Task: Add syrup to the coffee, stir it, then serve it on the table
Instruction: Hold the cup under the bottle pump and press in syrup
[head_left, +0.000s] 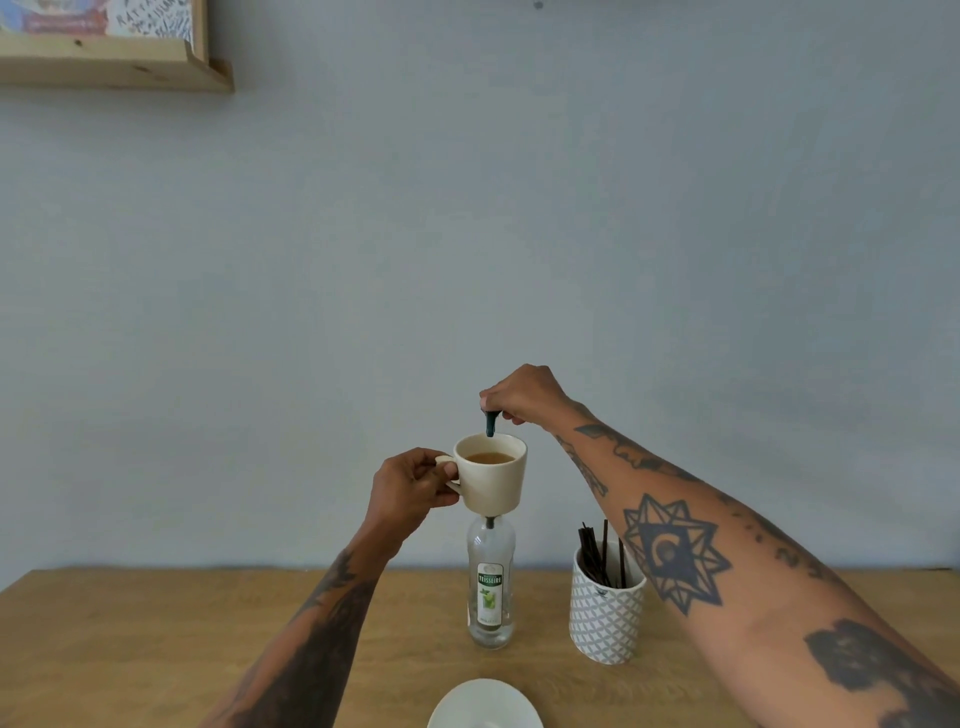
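Note:
My left hand (410, 486) grips the handle of a cream coffee cup (493, 480) and holds it up in the air, in front of the neck of a clear glass syrup bottle (491, 587). Light brown coffee shows inside the cup. The bottle stands upright on the wooden table (156, 649). My right hand (522, 395) is above the cup, fingers curled over the dark green pump head (491, 422) of the bottle. The pump's spout points down over the cup's far rim. The cup hides the bottle's neck.
A white patterned holder (605, 610) with several dark stir sticks stands right of the bottle. A white saucer (485, 706) lies at the table's near edge. A wooden shelf (119, 67) hangs on the grey wall at top left.

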